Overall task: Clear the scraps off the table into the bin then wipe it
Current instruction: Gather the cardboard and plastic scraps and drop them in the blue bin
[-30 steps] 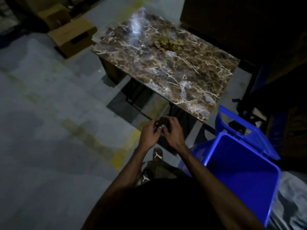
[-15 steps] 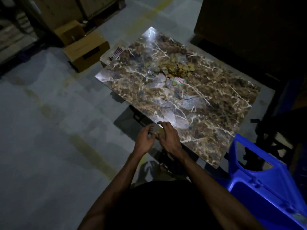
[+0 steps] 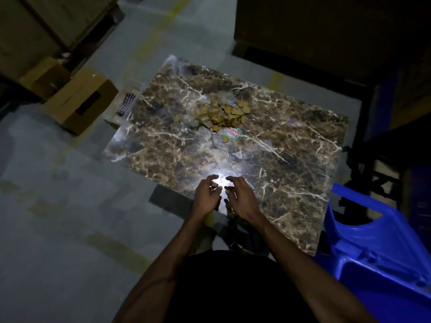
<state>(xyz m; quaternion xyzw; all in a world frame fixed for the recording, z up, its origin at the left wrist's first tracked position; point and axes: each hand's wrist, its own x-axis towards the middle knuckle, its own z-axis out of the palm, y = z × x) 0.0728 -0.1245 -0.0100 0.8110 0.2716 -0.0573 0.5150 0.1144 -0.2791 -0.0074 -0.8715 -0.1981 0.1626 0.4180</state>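
Note:
A brown marble-patterned table (image 3: 291, 159) stands in front of me in dim light. A pile of tan cardboard scraps (image 3: 221, 114) lies near its far middle, with a small red and green wrapper (image 3: 232, 132) just in front of the pile. My left hand (image 3: 206, 197) and my right hand (image 3: 240, 198) hover side by side over the table's near edge, fingers curled and apart, nothing visible in them. A bright glare on the tabletop shines between the fingertips. The blue bin (image 3: 377, 264) with its lid up stands at my right, beside the table's near right corner.
Cardboard boxes (image 3: 79, 106) sit on the grey floor left of the table. A striped cloth (image 3: 126, 103) lies on a low block at the table's far left corner. Dark furniture stands behind and to the right of the table.
The view has swung onto the table and closer. My hands, which were together below the table's edge a second ago, have risen over its near edge and the fingers have spread.

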